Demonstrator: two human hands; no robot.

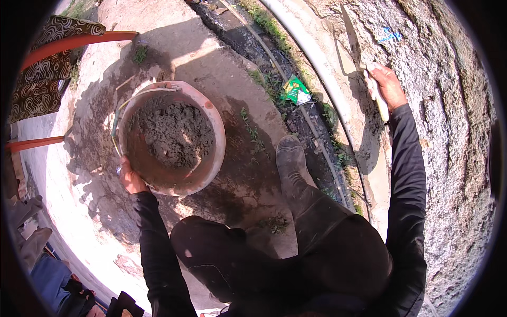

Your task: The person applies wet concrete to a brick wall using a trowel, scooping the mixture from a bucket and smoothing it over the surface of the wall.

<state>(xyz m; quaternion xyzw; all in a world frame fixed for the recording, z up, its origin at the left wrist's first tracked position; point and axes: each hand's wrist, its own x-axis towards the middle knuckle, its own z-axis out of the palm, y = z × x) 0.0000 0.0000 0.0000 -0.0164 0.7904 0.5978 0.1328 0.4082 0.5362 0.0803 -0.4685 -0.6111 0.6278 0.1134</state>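
My left hand (132, 177) is closed on the near-left edge of a round, pale, dirty bucket (218, 129), close to its thin wire handle (117, 119). Inside the bucket lies a heap of wet grey mortar (177, 129). Out to the right, my right hand (390, 87) is wrapped around the pale handle of a trowel (382, 110). The grey blade points away from me along the foot of the rough wall (449, 153); whether it touches the wall I cannot tell.
A drainage channel with a thin pipe (317, 134) and weeds runs beside my boot (292, 158). Over it lies a green packet (297, 91). A thicker pale pipe (317, 55) follows the wall. At left stands a red-framed chair (79, 41); clothes (50, 277) lie lower left.
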